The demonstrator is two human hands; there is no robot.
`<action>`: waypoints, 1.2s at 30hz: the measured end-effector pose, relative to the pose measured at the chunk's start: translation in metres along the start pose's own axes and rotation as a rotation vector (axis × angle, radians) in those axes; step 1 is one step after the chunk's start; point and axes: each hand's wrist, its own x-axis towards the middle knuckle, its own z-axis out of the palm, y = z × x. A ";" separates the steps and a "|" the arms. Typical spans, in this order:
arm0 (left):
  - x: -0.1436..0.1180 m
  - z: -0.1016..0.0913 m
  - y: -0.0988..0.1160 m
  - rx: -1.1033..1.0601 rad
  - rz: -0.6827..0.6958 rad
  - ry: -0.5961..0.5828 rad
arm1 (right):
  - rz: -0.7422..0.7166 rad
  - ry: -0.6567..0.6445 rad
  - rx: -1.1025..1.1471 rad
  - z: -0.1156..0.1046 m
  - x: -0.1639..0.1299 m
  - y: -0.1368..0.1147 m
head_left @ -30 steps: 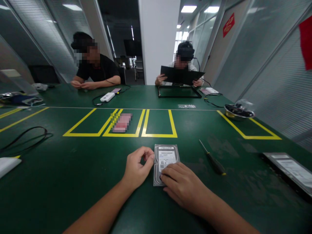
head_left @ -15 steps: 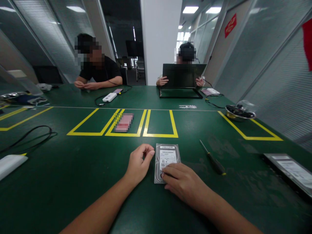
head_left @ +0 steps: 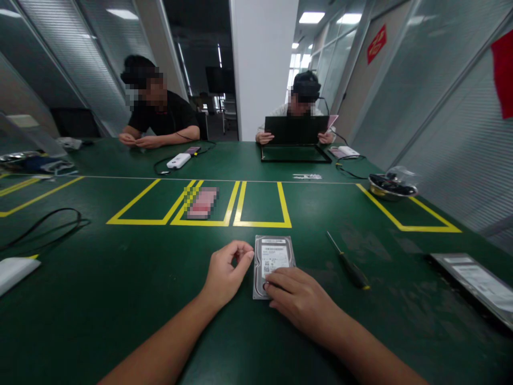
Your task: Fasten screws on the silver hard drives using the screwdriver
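Note:
A silver hard drive [head_left: 276, 256] with a white label lies flat on the green table in front of me. My right hand [head_left: 301, 295] covers its lower right part, fingers bent over the label and holding it down. Beside the drive's upper left edge is my left hand [head_left: 225, 271], its thumb and index finger curled together in a pinch. Whatever may be between those fingertips is too small or hidden to make out. To the right of the drive, a screwdriver [head_left: 349, 264] with a black and yellow handle lies on the table.
Another drive-like device [head_left: 475, 286] sits at the right edge. A bowl of dark parts [head_left: 393, 188] stands at back right, a pink phone-like object [head_left: 203, 203] inside yellow tape. Two people sit opposite; one holds a dark panel [head_left: 295, 130]. A white device [head_left: 16, 275] lies left.
My hands and the hard drive keep nearly the same pose; the view shifts slightly. Across the table, the person's dark panel has been lowered and tilted.

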 end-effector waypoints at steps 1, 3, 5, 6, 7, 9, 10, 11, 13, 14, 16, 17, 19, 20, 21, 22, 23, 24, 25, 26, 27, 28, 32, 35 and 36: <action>0.000 0.000 0.000 -0.001 -0.002 -0.003 | 0.002 0.005 -0.002 0.000 0.000 0.000; 0.001 0.000 0.001 0.004 0.000 -0.012 | 0.006 0.013 -0.008 0.001 -0.001 0.000; 0.003 -0.001 0.001 0.022 0.011 -0.018 | 0.012 0.017 -0.013 0.002 -0.002 0.000; 0.004 -0.002 0.001 0.033 0.017 -0.018 | 0.012 0.021 -0.014 0.002 -0.002 0.001; 0.004 -0.002 0.001 0.042 0.020 -0.017 | 0.011 0.025 -0.015 0.003 -0.002 0.001; 0.005 -0.003 0.001 0.056 0.017 -0.016 | 0.011 0.033 -0.017 0.004 -0.002 0.002; 0.006 -0.003 0.000 0.060 0.013 -0.022 | 0.014 0.036 -0.018 0.004 -0.002 0.003; 0.006 -0.004 0.000 0.064 0.008 -0.031 | 0.016 0.041 -0.019 0.004 -0.002 0.003; 0.006 -0.005 0.000 0.074 0.006 -0.065 | 0.024 0.046 -0.018 0.004 -0.002 0.003; 0.006 -0.005 0.000 0.079 0.009 -0.089 | 0.026 0.049 -0.015 0.004 -0.002 0.003; 0.007 -0.007 0.001 0.088 0.022 -0.141 | 0.030 0.048 -0.006 0.004 -0.002 0.004; 0.008 -0.008 0.001 0.091 0.029 -0.165 | 0.035 0.045 -0.002 0.004 -0.002 0.004; 0.010 -0.012 0.003 0.099 0.041 -0.208 | 0.040 0.040 0.002 0.004 -0.002 0.003; 0.011 -0.014 0.005 0.102 0.048 -0.234 | 0.043 0.038 0.001 0.004 -0.002 0.003; 0.012 -0.016 0.006 0.103 0.057 -0.259 | 0.044 0.035 -0.002 0.004 -0.002 0.003; 0.014 -0.018 0.007 0.100 0.072 -0.289 | 0.045 0.036 -0.007 0.005 -0.002 0.002; 0.014 -0.020 0.009 0.095 0.089 -0.319 | 0.046 0.037 -0.013 0.005 -0.002 0.002; 0.015 -0.022 0.010 0.090 0.107 -0.346 | 0.045 0.037 -0.019 0.005 -0.002 0.002; 0.015 -0.023 0.011 0.084 0.123 -0.371 | 0.045 0.038 -0.024 0.006 -0.002 0.001; 0.016 -0.025 0.011 0.079 0.135 -0.392 | 0.045 0.041 -0.026 0.006 -0.002 0.001; 0.016 -0.025 0.011 0.075 0.143 -0.411 | 0.045 0.045 -0.025 0.006 -0.002 0.001; 0.016 -0.026 0.011 0.072 0.148 -0.429 | 0.046 0.047 -0.023 0.006 -0.002 0.001; 0.016 -0.028 0.008 0.076 0.168 -0.503 | 0.065 0.041 -0.004 0.004 -0.002 0.000; 0.017 -0.029 0.007 0.073 0.181 -0.557 | 0.070 0.039 0.017 0.002 -0.001 0.000; 0.018 -0.030 0.006 0.070 0.183 -0.574 | 0.071 0.040 0.022 0.002 -0.001 0.000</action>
